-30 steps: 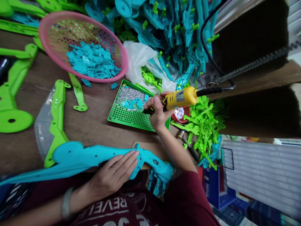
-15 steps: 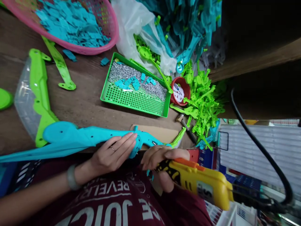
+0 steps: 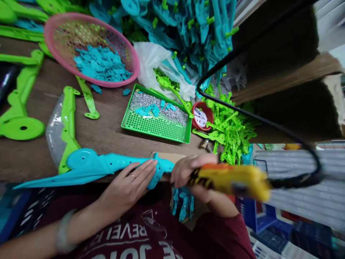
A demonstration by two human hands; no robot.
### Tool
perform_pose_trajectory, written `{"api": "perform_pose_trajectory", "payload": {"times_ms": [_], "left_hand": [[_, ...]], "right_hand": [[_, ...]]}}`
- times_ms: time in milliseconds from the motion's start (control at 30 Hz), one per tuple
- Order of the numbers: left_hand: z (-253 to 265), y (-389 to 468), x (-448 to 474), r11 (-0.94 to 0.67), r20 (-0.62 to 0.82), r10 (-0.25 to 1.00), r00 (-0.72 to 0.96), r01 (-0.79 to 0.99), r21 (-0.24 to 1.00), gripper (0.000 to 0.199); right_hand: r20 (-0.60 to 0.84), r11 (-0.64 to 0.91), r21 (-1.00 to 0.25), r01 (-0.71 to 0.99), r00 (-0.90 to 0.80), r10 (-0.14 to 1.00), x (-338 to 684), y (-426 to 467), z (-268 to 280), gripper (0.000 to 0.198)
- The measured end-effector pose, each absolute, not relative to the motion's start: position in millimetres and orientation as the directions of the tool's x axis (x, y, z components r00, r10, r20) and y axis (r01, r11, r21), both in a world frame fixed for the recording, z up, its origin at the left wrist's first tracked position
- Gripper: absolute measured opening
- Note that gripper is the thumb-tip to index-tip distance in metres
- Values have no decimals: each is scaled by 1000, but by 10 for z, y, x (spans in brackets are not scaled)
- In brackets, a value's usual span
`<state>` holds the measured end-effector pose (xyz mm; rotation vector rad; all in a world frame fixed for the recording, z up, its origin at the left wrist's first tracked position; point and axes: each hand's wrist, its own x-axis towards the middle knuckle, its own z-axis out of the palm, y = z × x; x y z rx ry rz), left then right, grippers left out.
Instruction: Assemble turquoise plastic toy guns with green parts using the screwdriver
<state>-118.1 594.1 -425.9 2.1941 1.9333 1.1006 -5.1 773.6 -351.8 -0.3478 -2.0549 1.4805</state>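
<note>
A long blue plastic toy part lies along the table's near edge, its pointed end reaching left. My left hand rests over its right portion, fingers together and stretched across it, the thumb hidden. In my right hand is a yellow and orange electric screwdriver, blurred, its cable running off to the right. The tool's tip is hidden behind the fingers, close to the right end of the blue part; whether it touches cannot be seen. Under that end lies a piece of cardboard.
A green tray holds screws and small blue pieces. Behind it are a pink basket of blue pieces and a red basket. Green parts are heaped at right near a hammer. A black cable crosses the right side.
The screwdriver has swung to a more level position, and the right hand has risen over the blue part's right end. My left hand stays on the part. The view has shifted.
</note>
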Motion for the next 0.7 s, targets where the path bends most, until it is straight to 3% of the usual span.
{"api": "perform_pose_trajectory", "payload": {"times_ms": [67,133,200,267,300,367,433,500,633,700], "left_hand": [[-4081,6081,-1391,-231,413,911,-6,823,519,39],[-3976,6407,-1739,-226,442,897,-21,836,500,37],[-3961,6867,-2142,-216,422,905,57,915,341,38],[-3989,7306,-2447,-233,367,915,167,961,146,55],[-3998,7466,-2517,-232,346,921,180,966,115,57],[-3985,7612,-2459,-289,335,908,253,955,63,44],[-3936,7555,-2197,-444,370,838,402,895,32,23],[-3886,7430,-1904,-601,410,733,542,799,19,16],[-3975,7551,-1777,-515,397,808,435,849,120,16],[-4112,7807,-1944,-603,382,770,511,778,176,19]], "right_hand": [[418,360,-902,-239,-695,585,-249,8087,-3364,35],[451,421,-884,-205,-612,649,-493,8407,-3367,39],[430,429,-889,-156,-603,672,-714,8631,-3497,48],[423,393,-899,-192,-606,673,-854,8741,-3671,51],[424,365,-903,-226,-603,676,-887,8764,-3749,50],[438,330,-899,-289,-586,681,-891,8777,-3852,48],[471,343,-882,-324,-555,686,-848,8788,-3875,46],[503,385,-864,-325,-512,696,-802,8822,-3835,42],[529,427,-848,-315,-455,716,-760,8918,-3712,36],[541,435,-840,-325,-440,716,-744,8939,-3674,35]]}}
